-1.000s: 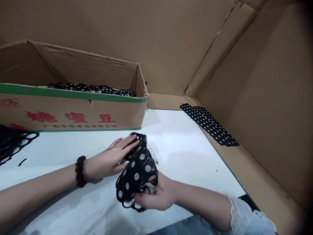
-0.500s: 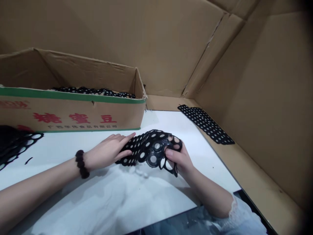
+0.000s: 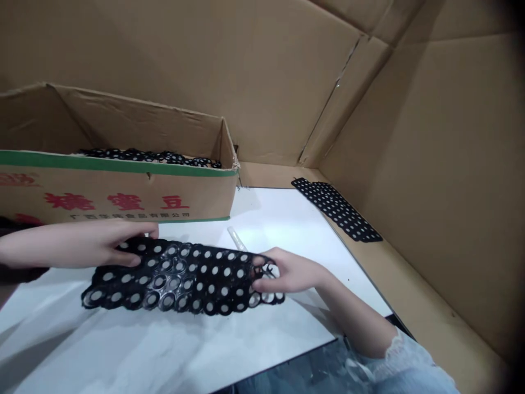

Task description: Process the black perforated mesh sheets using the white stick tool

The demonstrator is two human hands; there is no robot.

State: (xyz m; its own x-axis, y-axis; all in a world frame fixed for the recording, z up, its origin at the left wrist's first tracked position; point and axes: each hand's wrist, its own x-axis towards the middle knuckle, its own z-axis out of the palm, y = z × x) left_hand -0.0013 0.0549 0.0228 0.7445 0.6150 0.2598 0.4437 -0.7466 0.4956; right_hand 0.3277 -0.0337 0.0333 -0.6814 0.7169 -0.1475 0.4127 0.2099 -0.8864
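A long black sheet with rows of round, whitish spots stretches between my hands, a little above the white table. Some of its round cells look shiny and raised. My left hand grips the sheet's back edge near its left end, thumb on top; its other fingers are partly hidden. At the right end, my right hand pinches the sheet between thumb and fingers, where several cells are open rings. Behind the sheet, a narrow pale strip lies on the table.
An open cardboard box with a green rim stands at the back left, holding a heap of similar spotted black pieces. More spotted black sheets lie at the right, along the table edge. Cardboard walls enclose the back and right.
The sheet, earlier bunched and curved between my hands, is now stretched out lengthwise. My left hand has moved left with its end; my right hand has moved slightly left.
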